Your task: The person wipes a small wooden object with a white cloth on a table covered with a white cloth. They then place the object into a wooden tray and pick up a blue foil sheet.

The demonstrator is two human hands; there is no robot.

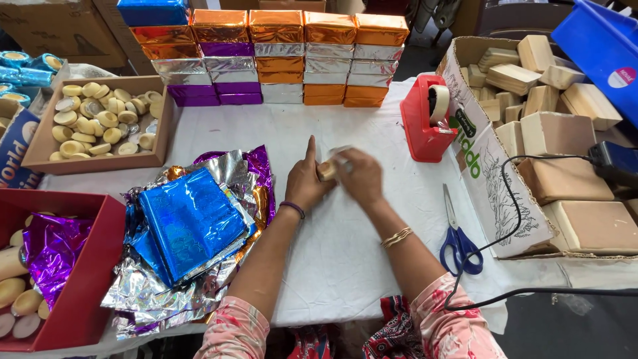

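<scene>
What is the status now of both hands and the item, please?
Left hand and right hand together, both gripping one small tan block. Block above white tablecloth. Foil sheets left, scissors right, neither touching the hands.

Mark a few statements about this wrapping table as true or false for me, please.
1. Both hands, left hand and right hand, meet on a small tan block. True.
2. The blue-handled scissors lie in the right hand. False: they lie on the white cloth, apart from it.
3. The red tape dispenser stands beside the cardboard box of tan blocks. True.
4. The blue foil sheet lies under the pile. False: it is on top.
</scene>
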